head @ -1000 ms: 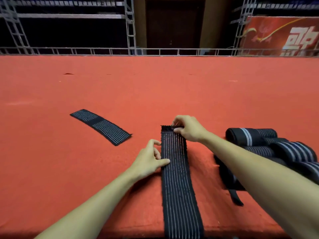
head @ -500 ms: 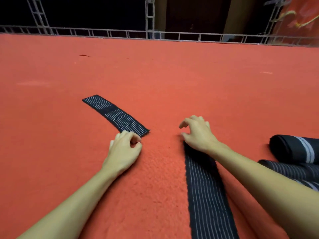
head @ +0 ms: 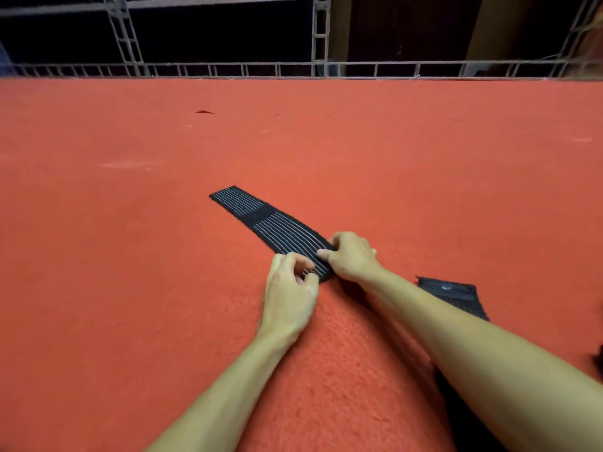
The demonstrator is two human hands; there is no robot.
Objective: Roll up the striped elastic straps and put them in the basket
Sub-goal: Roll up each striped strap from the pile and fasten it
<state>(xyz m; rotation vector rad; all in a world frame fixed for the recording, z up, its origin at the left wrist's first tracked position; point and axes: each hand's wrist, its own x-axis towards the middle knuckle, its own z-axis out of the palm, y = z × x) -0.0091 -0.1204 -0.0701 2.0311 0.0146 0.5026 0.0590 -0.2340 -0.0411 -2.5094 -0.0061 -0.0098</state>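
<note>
On the red carpet (head: 137,288) at centre, a short striped strap (head: 277,225) lies flat and unrolled, running diagonally from the far left toward the near right, with a plain dark band across its middle. Left hand (head: 290,291) is at the strap's near end, fingers curled, thumb and fingertips closed in a narrow pinch on the end edge. Right hand (head: 352,256) is at the same end on the right side, fingers curled over the edge and thumb laid on the striped face. The two hands sit just beside each other. A second strap (head: 453,295) lies near right, its end showing beyond the right forearm and the rest hidden beneath it. A metal truss rail (head: 293,68) borders the carpet's far edge.
</note>
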